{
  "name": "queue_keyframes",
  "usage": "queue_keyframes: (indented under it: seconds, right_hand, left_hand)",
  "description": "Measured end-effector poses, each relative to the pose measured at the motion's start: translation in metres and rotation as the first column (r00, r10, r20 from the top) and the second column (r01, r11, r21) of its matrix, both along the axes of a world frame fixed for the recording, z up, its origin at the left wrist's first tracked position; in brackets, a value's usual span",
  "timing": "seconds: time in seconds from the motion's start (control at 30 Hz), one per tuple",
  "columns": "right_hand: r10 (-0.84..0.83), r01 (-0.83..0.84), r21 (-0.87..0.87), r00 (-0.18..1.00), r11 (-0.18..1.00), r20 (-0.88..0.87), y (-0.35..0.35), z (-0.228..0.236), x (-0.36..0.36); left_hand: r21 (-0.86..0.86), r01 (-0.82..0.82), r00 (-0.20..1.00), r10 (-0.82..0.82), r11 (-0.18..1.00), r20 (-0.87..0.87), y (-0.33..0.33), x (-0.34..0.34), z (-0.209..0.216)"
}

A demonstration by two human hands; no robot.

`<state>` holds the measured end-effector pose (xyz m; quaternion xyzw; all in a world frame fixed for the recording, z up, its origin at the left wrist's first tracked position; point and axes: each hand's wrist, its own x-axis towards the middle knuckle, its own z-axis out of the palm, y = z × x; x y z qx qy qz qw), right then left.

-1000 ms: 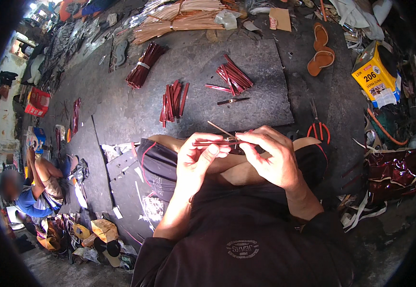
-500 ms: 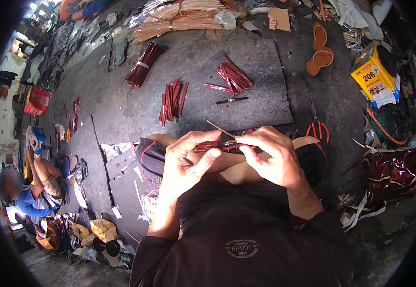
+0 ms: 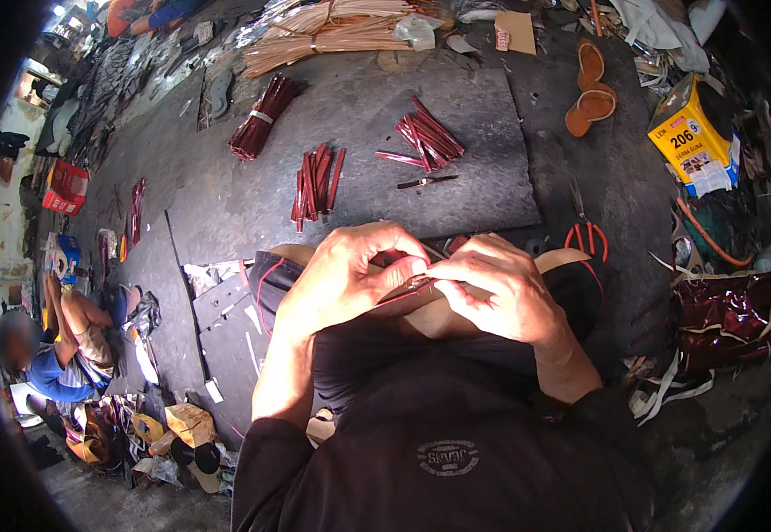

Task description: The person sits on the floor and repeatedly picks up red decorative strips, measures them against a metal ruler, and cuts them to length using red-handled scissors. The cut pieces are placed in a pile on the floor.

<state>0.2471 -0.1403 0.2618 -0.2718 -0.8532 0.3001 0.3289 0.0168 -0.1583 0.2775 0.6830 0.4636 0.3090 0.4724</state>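
Observation:
Over my lap, my left hand [image 3: 350, 277] and my right hand [image 3: 503, 291] meet, both closed in a pinch. Between their fingertips is a narrow dark red strip [image 3: 397, 298] with a small shiny piece [image 3: 416, 282] on it. My fingers hide much of the strip. Ahead on the dark board lies a similar dark strip with a small metal fitting [image 3: 425, 182]. Beyond it are a loose pile of glossy dark red strips [image 3: 430, 140], a second pile [image 3: 317, 186] to its left, and a tied bundle [image 3: 264, 118].
Orange-handled scissors [image 3: 587, 238] lie by my right knee. Farther right are brown sandals [image 3: 591, 111], a yellow can [image 3: 694, 137] and glossy dark red sheet material [image 3: 724, 319]. Bundled tan strips [image 3: 323, 40] lie at the far side. Another person [image 3: 70, 350] sits at the left.
My left hand has moved in against my right, its fingers now pinching at the strip. The thin pale stick that stood up between my hands is now mostly hidden.

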Motion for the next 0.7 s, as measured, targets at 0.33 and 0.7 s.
queue_keyframes:
  seconds: [0.33,0.7]
  right_hand:
    - [-0.175,0.123,-0.320,0.974,0.939,-0.141,0.005,-0.010,0.002]
    - [-0.240,0.235,-0.054,0.963,0.971,-0.126,-0.001,-0.022,-0.017]
  left_hand:
    - [-0.190,-0.367,0.794,0.414,0.910,0.445,-0.006,-0.035,-0.071]
    - [-0.456,-0.373,0.625,0.582,0.808,0.520,-0.025,0.033,-0.064]
